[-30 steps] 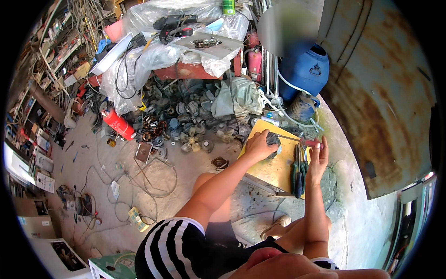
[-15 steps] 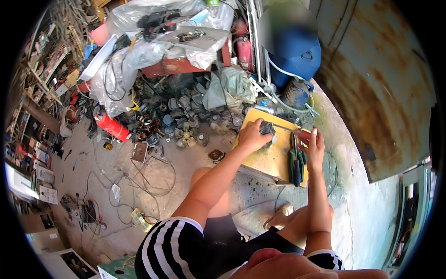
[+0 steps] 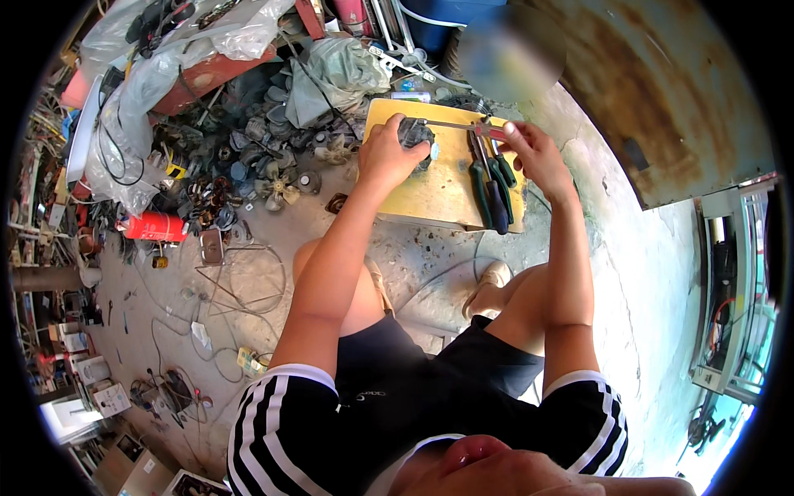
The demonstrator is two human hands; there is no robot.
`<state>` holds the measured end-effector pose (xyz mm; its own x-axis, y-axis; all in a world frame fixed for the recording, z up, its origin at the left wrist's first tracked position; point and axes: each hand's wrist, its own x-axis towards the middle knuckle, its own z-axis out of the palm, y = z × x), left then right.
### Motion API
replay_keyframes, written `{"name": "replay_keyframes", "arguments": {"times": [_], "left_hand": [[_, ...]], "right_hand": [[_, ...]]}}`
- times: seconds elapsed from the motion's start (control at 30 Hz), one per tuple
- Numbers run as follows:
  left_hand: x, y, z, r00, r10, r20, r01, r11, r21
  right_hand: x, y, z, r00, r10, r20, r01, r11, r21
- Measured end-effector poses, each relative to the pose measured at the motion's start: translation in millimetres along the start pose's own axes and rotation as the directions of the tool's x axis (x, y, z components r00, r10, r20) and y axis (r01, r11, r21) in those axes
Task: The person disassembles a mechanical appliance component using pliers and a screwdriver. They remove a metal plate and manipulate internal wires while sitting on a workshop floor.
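Observation:
My left hand (image 3: 385, 157) is closed around a dark, round, motor-like part (image 3: 419, 155) and steadies it on a yellow board-topped stand (image 3: 442, 188). A screwdriver (image 3: 494, 132) with a red handle is gripped in my right hand (image 3: 538, 157). Its long thin shaft lies level above the board and points left, with its tip at the top of the dark part; whether it touches cannot be made out. Below the right hand, green-handled pliers (image 3: 480, 190) and a dark blue-handled screwdriver (image 3: 498, 207) rest along the board's right side.
Beyond the stand and to its left, old motor parts and fan blades (image 3: 279, 186) lie heaped on the floor. A red cylinder (image 3: 155, 226) and loose cables (image 3: 269, 277) are farther left. A rusty metal panel (image 3: 653, 91) leans in at the upper right.
The whole view has shifted, so the stand and both hands appear higher and farther left. Both hands keep their hold on the dark part and the red-handled screwdriver.

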<state>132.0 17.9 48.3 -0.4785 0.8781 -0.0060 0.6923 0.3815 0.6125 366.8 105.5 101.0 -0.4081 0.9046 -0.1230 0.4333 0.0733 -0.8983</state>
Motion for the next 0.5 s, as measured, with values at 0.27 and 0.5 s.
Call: {"name": "replay_keyframes", "arguments": {"times": [0.27, 0.5], "left_hand": [[2.1, -4.2, 4.2, 0.999, 0.037, -0.029, -0.036, 0.999, 0.032], [-1.9, 3.9, 0.2, 0.998, 0.053, -0.019, -0.052, 0.997, 0.05]], "right_hand": [[-0.8, 12.7, 0.5, 0.977, -0.212, 0.003, 0.212, 0.977, 0.014], [9.2, 26.2, -0.9, 0.992, -0.11, 0.061, 0.113, 0.992, -0.048]]}}
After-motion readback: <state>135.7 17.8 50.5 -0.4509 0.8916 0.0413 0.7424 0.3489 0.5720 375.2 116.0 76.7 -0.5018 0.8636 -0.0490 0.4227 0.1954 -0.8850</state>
